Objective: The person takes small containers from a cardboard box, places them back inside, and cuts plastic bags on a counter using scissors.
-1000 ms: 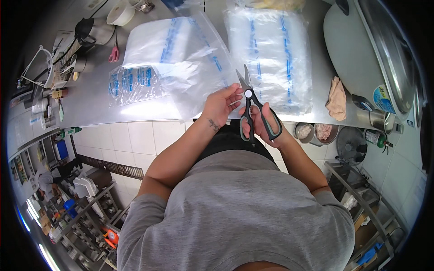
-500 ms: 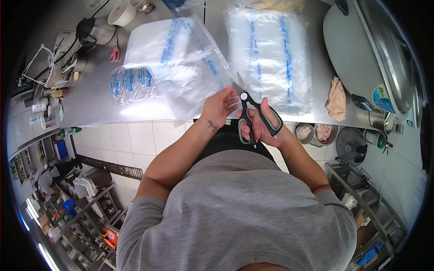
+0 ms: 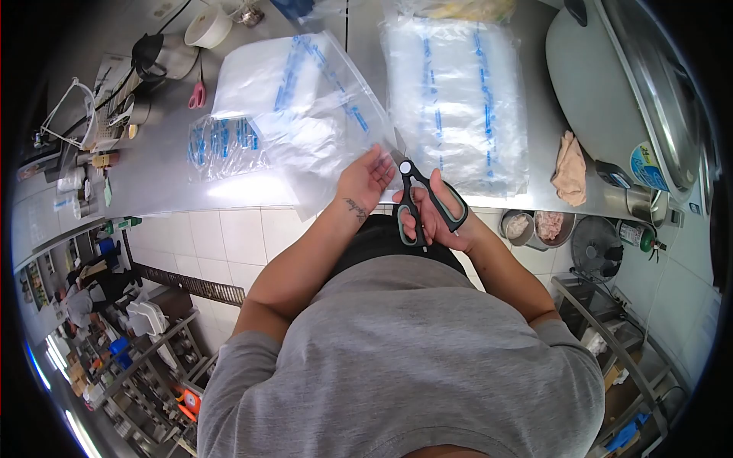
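Black-and-grey scissors (image 3: 407,169) are in my right hand (image 3: 439,216), its fingers through the handle loops and the blades pointing up and left. The blades lie at the edge of a clear plastic bag (image 3: 336,114) with blue print. My left hand (image 3: 366,177) is at the bag's lower right edge, thumb and fingers curled against the thin plastic. Under and behind that bag lies a white stack of bags (image 3: 252,72). A second blue-printed stack (image 3: 458,99) lies to the right of the scissors.
A crumpled clear packet (image 3: 221,149) and pink-handled scissors (image 3: 198,95) lie on the left of the metal table (image 3: 153,183). On the right are a tan cloth (image 3: 569,172) and a big lidded container (image 3: 592,84). Two bowls with food (image 3: 550,226) stand below the table edge.
The scissors and my right hand have shifted left and slightly down, and the blades have gone from spread to nearly closed at the bag's edge. My left hand has moved slightly left.
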The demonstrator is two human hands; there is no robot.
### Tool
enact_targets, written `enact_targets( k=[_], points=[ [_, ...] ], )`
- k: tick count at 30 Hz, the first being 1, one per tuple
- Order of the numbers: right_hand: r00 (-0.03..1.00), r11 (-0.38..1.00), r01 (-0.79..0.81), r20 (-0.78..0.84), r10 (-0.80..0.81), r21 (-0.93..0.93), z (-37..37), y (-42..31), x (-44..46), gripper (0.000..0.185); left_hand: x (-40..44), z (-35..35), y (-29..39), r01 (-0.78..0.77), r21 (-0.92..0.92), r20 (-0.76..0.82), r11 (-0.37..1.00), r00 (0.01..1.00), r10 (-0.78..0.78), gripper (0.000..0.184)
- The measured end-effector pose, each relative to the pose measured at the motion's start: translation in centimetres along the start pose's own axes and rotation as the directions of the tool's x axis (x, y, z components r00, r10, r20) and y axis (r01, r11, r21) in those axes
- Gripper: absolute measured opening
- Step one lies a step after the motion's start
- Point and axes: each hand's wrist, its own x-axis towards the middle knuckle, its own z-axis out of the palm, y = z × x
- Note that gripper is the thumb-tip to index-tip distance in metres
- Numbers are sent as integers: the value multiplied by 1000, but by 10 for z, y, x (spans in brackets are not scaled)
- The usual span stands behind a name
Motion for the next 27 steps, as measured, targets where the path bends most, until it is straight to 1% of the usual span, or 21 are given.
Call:
enact_targets(
  k=[2,4,5,7,8,10,13,16,17,19,20,23,25,26,27],
  points=[
    [1000,1000,-2,-14,2,-23,2,0,-2,89,-5,1,-2,30,-55,61,998,998,-27,17],
    [1000,999,-1,-13,1,-44,4,0,-3,88,-5,6,-7,1,16,68,1000,998,-2,15],
    [999,996,18,-40,-21,-84,5,1,-3,88,-6,8,-9,-13,49,71,999,997,10,14],
    [994,984,56,-88,-71,-168,5,3,-2,87,-7,10,-8,-29,53,44,998,999,27,15],
    [992,981,47,-103,-67,-188,8,2,-3,86,-7,10,-8,-37,56,32,998,999,35,15],
    [989,974,32,-134,-63,-226,14,-2,-6,85,-6,10,-8,-37,61,71,997,997,33,14],
    [983,969,53,-160,-94,-240,13,-6,-5,84,-13,14,-10,-2,89,150,996,989,-12,13],
    [982,974,120,-124,-145,-192,3,3,0,81,-11,12,-10,21,150,232,988,971,-56,12],
    [976,973,148,-134,-173,-175,-2,9,2,77,-10,11,-10,23,174,256,985,964,-68,11],
    [962,968,205,-154,-226,-144,-9,18,4,70,-7,10,-12,-11,172,214,985,976,-27,15],
    [956,963,212,-170,-240,-167,-8,17,4,69,-7,10,-12,-29,171,194,985,981,-5,16],
    [943,949,219,-199,-266,-226,-3,14,4,68,-14,10,-12,-56,91,213,994,976,35,47],
    [944,944,213,-196,-265,-251,1,16,7,68,-23,9,-8,-82,117,230,990,972,53,47],
    [959,951,151,-192,-207,-270,7,10,5,81,-31,13,-5,-95,130,240,987,969,62,47],
    [966,957,169,-155,-209,-238,6,9,7,82,-39,19,-1,-105,150,206,983,976,72,49]
  ],
)
